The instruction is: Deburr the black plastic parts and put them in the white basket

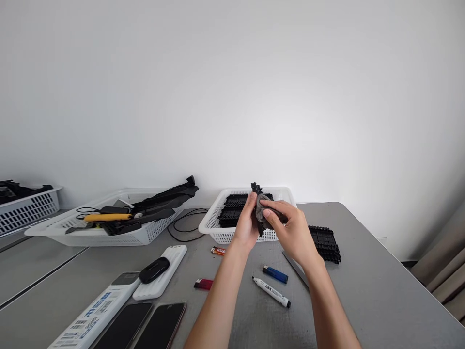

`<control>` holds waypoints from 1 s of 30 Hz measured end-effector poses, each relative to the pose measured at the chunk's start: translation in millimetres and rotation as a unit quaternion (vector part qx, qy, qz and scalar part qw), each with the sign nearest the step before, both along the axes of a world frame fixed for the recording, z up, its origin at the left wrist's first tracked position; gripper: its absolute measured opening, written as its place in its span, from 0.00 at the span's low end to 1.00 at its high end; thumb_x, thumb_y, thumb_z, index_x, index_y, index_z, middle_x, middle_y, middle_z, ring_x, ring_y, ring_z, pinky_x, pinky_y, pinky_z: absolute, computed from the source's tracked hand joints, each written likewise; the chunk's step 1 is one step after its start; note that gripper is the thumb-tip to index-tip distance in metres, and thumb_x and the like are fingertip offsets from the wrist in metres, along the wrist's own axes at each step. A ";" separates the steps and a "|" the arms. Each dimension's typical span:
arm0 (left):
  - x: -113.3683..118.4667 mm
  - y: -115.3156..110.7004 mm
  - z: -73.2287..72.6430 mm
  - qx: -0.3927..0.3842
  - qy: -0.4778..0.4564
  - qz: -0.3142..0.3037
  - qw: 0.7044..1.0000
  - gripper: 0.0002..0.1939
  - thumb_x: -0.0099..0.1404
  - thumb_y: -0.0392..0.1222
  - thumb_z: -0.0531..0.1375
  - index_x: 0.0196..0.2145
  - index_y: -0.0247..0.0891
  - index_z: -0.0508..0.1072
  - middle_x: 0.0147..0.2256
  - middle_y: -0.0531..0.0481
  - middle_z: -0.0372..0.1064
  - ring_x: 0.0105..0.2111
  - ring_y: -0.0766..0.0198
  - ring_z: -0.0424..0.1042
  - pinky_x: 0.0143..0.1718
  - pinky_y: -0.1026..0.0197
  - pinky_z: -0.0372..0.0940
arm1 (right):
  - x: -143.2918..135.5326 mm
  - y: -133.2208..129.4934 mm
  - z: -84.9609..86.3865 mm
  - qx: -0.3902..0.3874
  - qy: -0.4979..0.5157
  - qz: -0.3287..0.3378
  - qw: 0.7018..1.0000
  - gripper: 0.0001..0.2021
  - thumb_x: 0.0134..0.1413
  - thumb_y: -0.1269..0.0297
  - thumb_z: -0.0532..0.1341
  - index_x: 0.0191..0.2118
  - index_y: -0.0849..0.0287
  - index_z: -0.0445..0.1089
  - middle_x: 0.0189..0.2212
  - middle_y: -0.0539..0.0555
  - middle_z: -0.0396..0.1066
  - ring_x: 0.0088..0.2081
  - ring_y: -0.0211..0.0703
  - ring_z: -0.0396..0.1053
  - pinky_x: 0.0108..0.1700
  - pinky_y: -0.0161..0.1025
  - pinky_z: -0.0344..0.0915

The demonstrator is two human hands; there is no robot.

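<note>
Above the front of a white basket point(217, 236), my left hand point(247, 228) is closed around a black plastic part point(256, 188), whose upper end sticks out past the fingers. My right hand point(294, 230) pinches a crumpled grey cloth point(262, 213) and presses it against that part. Much of the part is hidden by the cloth and fingers. Ribbed black plastic panels point(229, 212) lie in the basket behind my hands. More of these panels are stacked point(324, 244) on the table to the right of my right forearm.
Below my hands lie a blue lighter point(275, 274), a white marker point(271, 292), a red lighter point(203, 284) and an orange lighter point(218, 250). Two phones point(160, 327), a power bank point(160, 286) and a long white box point(94, 320) are at left. Another basket point(138, 237) holds tools and black parts.
</note>
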State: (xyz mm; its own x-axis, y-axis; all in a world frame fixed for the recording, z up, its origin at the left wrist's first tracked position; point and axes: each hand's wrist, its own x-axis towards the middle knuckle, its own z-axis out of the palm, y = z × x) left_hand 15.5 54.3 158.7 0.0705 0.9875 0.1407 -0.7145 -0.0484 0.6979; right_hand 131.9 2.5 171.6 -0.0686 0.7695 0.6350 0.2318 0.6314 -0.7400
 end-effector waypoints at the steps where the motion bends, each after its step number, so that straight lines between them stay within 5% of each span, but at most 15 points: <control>1: 0.6 -0.1 -0.2 0.016 0.000 0.012 1.000 0.19 0.52 0.49 0.72 0.38 0.39 0.74 0.32 0.53 0.74 0.35 0.65 0.74 0.38 0.64 0.67 | -0.9 2.1 -1.3 -0.007 0.024 -0.006 1.000 0.13 0.62 0.62 0.59 0.50 0.55 0.76 0.45 0.55 0.75 0.45 0.45 0.73 0.45 0.40 0.70; 4: 1.9 0.1 -1.1 0.055 0.032 0.045 0.997 0.30 0.48 0.48 0.74 0.47 0.42 0.72 0.36 0.53 0.74 0.38 0.65 0.73 0.41 0.64 0.66 | -0.4 5.3 -3.3 -0.029 0.080 -0.039 0.996 0.11 0.59 0.59 0.62 0.45 0.57 0.76 0.39 0.54 0.76 0.38 0.43 0.73 0.38 0.38 0.70; 8: 0.0 0.4 -0.4 0.076 0.109 0.085 0.987 0.31 0.44 0.49 0.75 0.45 0.39 0.72 0.41 0.49 0.75 0.45 0.60 0.73 0.47 0.61 0.65 | 4.8 4.7 -2.1 -0.026 0.097 -0.073 0.992 0.09 0.60 0.60 0.60 0.41 0.58 0.74 0.32 0.52 0.74 0.30 0.40 0.70 0.30 0.35 0.66; 14: -5.7 -6.1 6.3 0.083 0.156 0.095 0.980 0.27 0.50 0.52 0.72 0.43 0.36 0.73 0.42 0.42 0.76 0.43 0.51 0.76 0.45 0.53 0.70 | 12.1 7.7 -1.6 0.041 0.087 -0.128 0.987 0.08 0.60 0.65 0.59 0.40 0.56 0.76 0.39 0.54 0.76 0.38 0.43 0.73 0.40 0.39 0.70; 23: -8.0 -10.6 7.9 0.141 0.204 0.105 0.963 0.23 0.54 0.50 0.70 0.43 0.37 0.73 0.46 0.42 0.76 0.49 0.50 0.74 0.52 0.50 0.68 | 13.9 11.8 -4.9 0.153 -0.002 -0.198 0.968 0.10 0.63 0.70 0.57 0.41 0.55 0.77 0.41 0.54 0.75 0.41 0.43 0.73 0.41 0.39 0.72; 30: -14.4 -9.6 6.7 0.154 0.214 0.108 0.959 0.21 0.54 0.49 0.70 0.42 0.37 0.73 0.45 0.43 0.76 0.49 0.50 0.74 0.52 0.50 0.69 | 11.6 10.2 -5.7 0.132 -0.035 -0.191 0.972 0.11 0.62 0.69 0.57 0.43 0.56 0.76 0.41 0.55 0.75 0.40 0.44 0.74 0.39 0.39 0.71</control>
State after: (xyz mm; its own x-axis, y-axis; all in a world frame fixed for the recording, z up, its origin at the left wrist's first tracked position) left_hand 1.1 44.7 165.4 -0.0143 0.9020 0.4315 -0.3158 -0.4135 0.8540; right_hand 143.5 12.7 166.0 0.1401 0.5584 0.8176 0.5313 0.6544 -0.5380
